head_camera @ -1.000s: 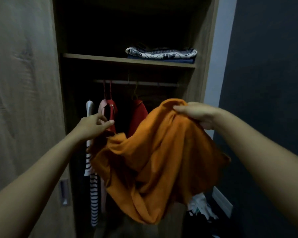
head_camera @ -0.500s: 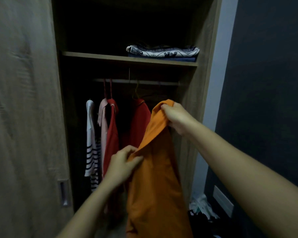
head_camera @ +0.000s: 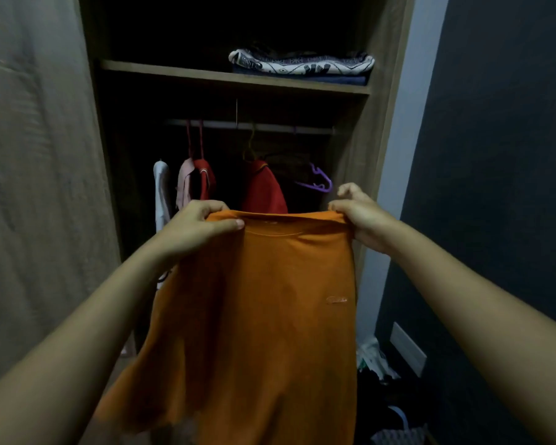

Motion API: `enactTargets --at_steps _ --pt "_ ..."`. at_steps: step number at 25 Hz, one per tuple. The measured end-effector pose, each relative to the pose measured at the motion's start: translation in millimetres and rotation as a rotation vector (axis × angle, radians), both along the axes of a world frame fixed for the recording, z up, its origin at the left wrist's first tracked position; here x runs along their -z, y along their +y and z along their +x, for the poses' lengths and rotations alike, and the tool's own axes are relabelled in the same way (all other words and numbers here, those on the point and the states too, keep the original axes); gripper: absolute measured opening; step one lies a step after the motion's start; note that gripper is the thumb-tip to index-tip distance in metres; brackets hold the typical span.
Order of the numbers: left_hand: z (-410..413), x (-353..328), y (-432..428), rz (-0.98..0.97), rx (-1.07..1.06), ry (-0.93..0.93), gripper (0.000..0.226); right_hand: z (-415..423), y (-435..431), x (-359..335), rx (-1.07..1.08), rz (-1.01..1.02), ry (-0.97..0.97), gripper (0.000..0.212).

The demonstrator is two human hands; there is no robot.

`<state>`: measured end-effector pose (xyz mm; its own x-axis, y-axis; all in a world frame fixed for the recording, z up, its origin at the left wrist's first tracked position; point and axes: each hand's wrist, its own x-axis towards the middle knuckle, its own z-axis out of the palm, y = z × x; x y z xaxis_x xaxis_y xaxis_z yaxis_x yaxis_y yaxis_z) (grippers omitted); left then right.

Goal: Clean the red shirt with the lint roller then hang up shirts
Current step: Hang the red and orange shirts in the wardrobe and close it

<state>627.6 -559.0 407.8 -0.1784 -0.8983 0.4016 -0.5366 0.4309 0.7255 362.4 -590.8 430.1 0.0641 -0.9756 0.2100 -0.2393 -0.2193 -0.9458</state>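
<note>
An orange shirt [head_camera: 270,300] hangs spread flat in front of the open wardrobe, collar up. My left hand [head_camera: 196,226] pinches its left shoulder and my right hand [head_camera: 357,213] grips its right shoulder. Behind it a red shirt [head_camera: 264,187] hangs on a yellow hanger from the rail [head_camera: 251,126]. Another red garment [head_camera: 203,181] hangs further left. An empty purple hanger [head_camera: 318,183] hangs at the right end of the rail, just beyond my right hand. No lint roller is in view.
A white striped shirt [head_camera: 161,194] and a pink garment [head_camera: 185,178] hang at the left. Folded patterned cloth [head_camera: 302,64] lies on the upper shelf [head_camera: 231,79]. The wardrobe door [head_camera: 39,187] stands at left, a dark wall [head_camera: 501,155] at right. Clutter [head_camera: 376,361] lies on the floor.
My left hand rose from the shirt's lower edge to its left shoulder. My right hand shifted right, so the orange shirt went from hanging narrow to stretched wide and flat.
</note>
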Motion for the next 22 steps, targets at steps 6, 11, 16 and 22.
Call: enactTargets --at_steps 6,11,16,22 --pt "12 -14 -6 -0.019 -0.047 0.170 0.017 -16 9 -3 -0.337 0.016 0.106 0.035" --pt "5 -8 -17 -0.126 -0.259 0.074 0.019 -18 6 9 -0.145 -0.153 0.466 0.015" --pt "-8 -18 -17 -0.336 -0.191 -0.221 0.008 -18 3 11 0.235 -0.292 0.441 0.025" --pt "0 -3 -30 -0.147 0.041 -0.097 0.027 -35 7 26 0.051 -0.482 0.700 0.022"
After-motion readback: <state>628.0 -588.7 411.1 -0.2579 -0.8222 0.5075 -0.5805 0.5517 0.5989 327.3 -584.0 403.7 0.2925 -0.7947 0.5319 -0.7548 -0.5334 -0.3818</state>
